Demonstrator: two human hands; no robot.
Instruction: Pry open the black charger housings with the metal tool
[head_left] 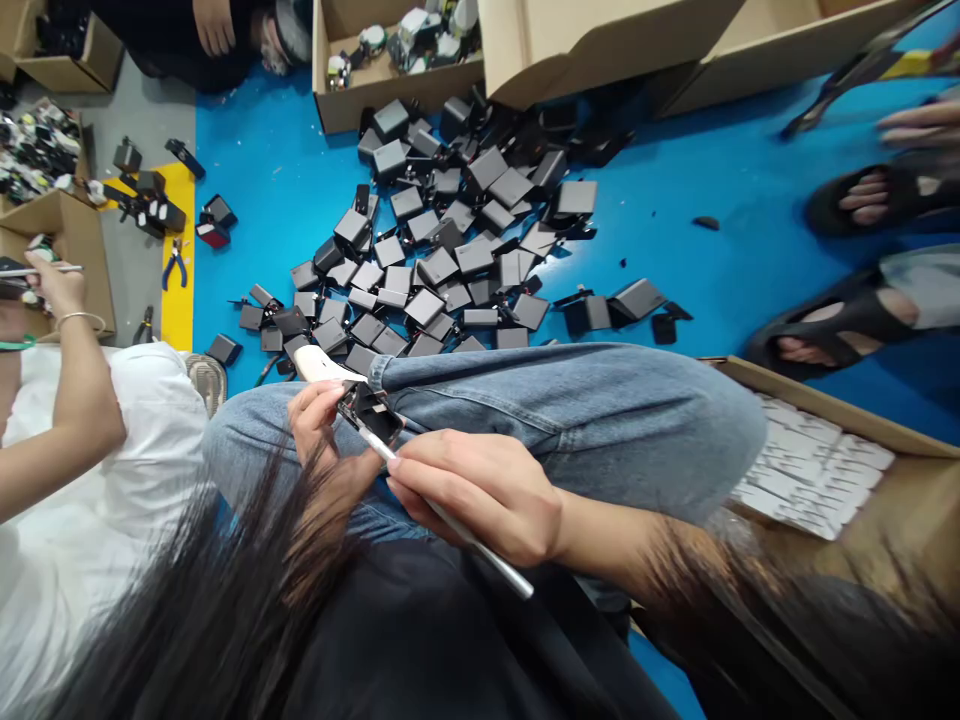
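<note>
My left hand (pixel 319 425) is closed around a small black plastic casing (pixel 373 412) with an open side, held above my lap. A slim silver-white, pen-like tool (pixel 480 550) lies in the grip of my right hand (pixel 480 490), slanting from lower right up to the casing. Its tip meets or sits just at the casing's near edge; the exact contact is too small to tell. Beyond my legs, a wide heap of dark grey box-shaped units (pixel 439 265) covers the blue floor.
Cardboard boxes (pixel 397 95) stand behind the heap, and one with white parts (pixel 810 470) is at the right. A person in white (pixel 142 430) sits at left, near blue-handled pliers (pixel 175 265). Another person's sandalled feet (pixel 847 320) are at right.
</note>
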